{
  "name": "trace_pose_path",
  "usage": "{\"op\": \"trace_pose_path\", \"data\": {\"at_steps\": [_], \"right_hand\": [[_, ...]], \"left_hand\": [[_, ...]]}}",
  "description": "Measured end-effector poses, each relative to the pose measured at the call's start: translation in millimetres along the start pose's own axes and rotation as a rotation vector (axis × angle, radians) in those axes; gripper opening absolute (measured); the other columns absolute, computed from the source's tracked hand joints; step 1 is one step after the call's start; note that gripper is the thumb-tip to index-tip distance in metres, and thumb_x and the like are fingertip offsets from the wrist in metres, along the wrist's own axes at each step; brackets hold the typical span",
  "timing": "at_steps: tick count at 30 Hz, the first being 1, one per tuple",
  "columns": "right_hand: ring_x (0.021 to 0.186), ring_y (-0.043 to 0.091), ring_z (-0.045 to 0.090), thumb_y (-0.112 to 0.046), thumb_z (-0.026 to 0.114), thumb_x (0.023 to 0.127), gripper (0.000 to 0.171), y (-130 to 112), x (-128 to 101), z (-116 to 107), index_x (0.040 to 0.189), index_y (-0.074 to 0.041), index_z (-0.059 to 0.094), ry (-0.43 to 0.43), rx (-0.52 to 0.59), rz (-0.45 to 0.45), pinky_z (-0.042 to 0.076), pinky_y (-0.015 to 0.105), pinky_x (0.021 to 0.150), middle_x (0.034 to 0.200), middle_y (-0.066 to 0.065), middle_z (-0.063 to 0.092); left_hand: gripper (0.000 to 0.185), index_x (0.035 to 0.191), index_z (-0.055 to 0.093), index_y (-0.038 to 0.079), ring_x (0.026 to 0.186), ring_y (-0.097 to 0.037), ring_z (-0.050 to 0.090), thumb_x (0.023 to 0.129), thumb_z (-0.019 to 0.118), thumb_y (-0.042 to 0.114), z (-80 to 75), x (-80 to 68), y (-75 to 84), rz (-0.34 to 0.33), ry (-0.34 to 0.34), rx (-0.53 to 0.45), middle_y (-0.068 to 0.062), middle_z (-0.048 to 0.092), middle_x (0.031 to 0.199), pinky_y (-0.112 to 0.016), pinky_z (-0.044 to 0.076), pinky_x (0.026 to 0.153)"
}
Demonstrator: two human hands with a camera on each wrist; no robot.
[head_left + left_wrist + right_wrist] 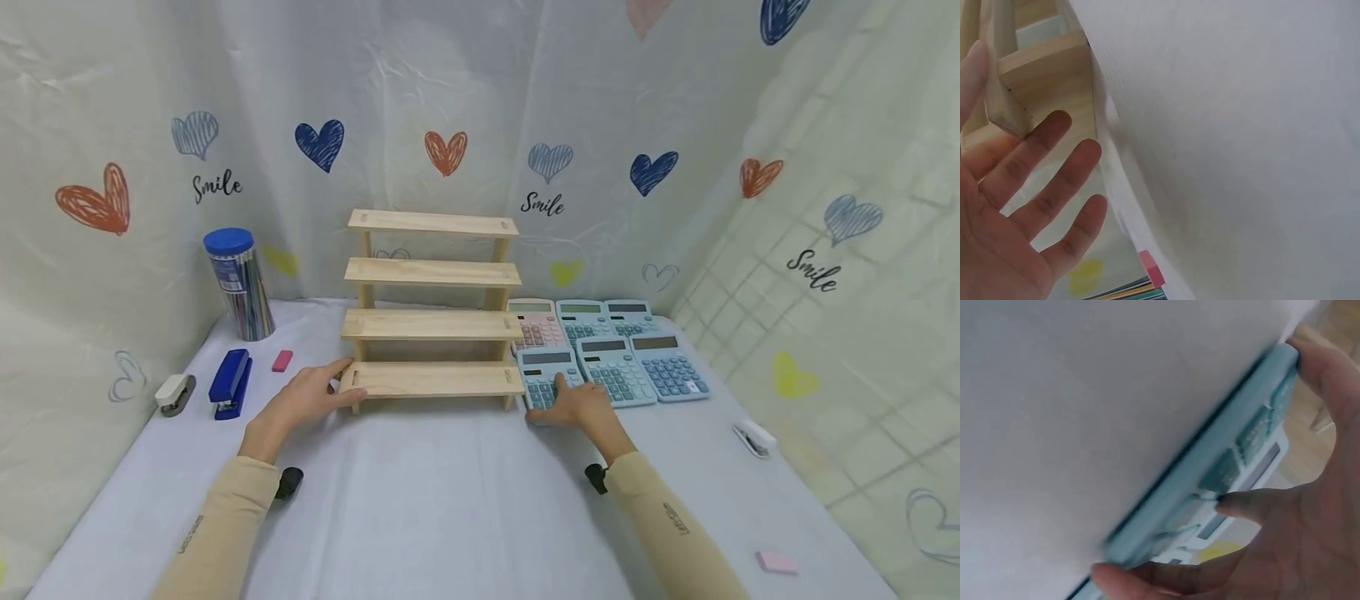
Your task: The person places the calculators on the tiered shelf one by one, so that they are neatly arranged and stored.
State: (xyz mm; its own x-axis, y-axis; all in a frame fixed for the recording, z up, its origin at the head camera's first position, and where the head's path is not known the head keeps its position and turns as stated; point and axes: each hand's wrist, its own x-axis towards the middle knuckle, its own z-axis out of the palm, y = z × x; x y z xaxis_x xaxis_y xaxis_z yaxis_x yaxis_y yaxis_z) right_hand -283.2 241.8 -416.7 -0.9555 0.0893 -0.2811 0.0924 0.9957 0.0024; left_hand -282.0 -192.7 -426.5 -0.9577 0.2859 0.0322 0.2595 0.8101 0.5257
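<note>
Teal plastic calculator point(546, 377) lies flat, nearest of group, just right of pale wooden four-step rack point(432, 379). Your right hand point(581, 407) grips its near edge, long axis running away from you. Your left hand point(303, 402), fingers straight, touches rack's left end.

Pale wooden shelf rack point(433, 300), light blue calculators point(617, 367), one pink calculator point(531, 323), dark blue stapler point(230, 382), heart-patterned white backdrop point(465, 108).
</note>
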Motion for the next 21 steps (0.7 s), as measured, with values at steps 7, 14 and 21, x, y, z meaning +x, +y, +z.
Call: {"op": "trace_pose_path", "data": {"at_steps": [7, 14, 21], "right_hand": [[0.118, 0.051, 0.058, -0.078, 0.05, 0.085, 0.111, 15, -20, -10, 0.16, -0.003, 0.017, -0.08, 0.11, -0.045, 0.052, 0.058, 0.092, 0.141, 0.042, 0.047], [0.103, 0.038, 0.065, -0.083, 0.042, 0.086, 0.114, 33, -31, -40, 0.162, -0.006, 0.005, -0.126, 0.314, -0.127, 0.056, 0.047, 0.078, 0.153, 0.036, 0.037], [0.121, 0.053, 0.057, -0.083, 0.035, 0.088, 0.111, 21, -26, -78, 0.162, -0.009, -0.001, 0.002, 0.246, -0.15, 0.046, 0.064, 0.098, 0.146, 0.038, 0.045]], "left_hand": [[0.085, 0.153, 0.039, 0.003, 0.109, -0.032, 0.065, 0.093, 0.062, 0.059, -1.1, 2.3, -0.4, 0.006, -0.015, 0.001, -0.025, 0.06, 0.136, -0.051, 0.052, 0.09], [0.085, 0.152, 0.039, 0.002, 0.11, -0.032, 0.065, 0.093, 0.063, 0.058, -3.1, 2.7, -1.1, -0.003, -0.017, -0.016, -0.025, 0.059, 0.138, -0.049, 0.053, 0.09], [0.081, 0.151, 0.041, 0.001, 0.107, -0.031, 0.065, 0.094, 0.064, 0.054, -1.1, 2.9, -1.2, 0.016, -0.01, -0.027, -0.025, 0.06, 0.136, -0.048, 0.053, 0.088]]}}
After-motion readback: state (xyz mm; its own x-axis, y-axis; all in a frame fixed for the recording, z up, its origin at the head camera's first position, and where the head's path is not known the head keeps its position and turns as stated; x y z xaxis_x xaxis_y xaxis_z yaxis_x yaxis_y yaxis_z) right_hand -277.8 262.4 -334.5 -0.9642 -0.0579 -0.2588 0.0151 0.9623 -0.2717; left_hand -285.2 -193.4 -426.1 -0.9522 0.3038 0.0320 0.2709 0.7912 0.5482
